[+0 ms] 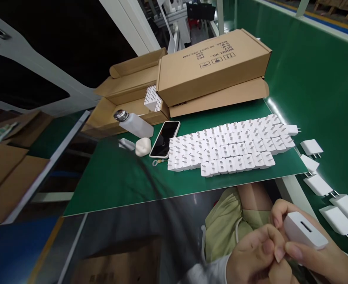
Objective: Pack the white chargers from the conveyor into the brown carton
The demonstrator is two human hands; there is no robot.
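At the lower right, my right hand point(324, 262) grips a white USB charger point(305, 230) between thumb and fingers. Its end with the slot-shaped port faces up toward me. Close beside it, my left hand point(255, 254) has its thumb and fingers pinched together, almost touching the right fingertips. Whether anything is in that pinch is hidden. On the green table point(117, 185) ahead stand several rows of white chargers point(221, 148), packed together with metal prongs up. More loose chargers point(341, 221) lie on the green surface to the right of my hands.
A phone point(165, 138), a white earbud case point(143, 146) and a pump bottle point(135, 123) lie left of the rows. Behind them are an open cardboard box point(103, 114) with chargers inside and a closed carton point(212, 67). Dark blurred strands cross the foreground.
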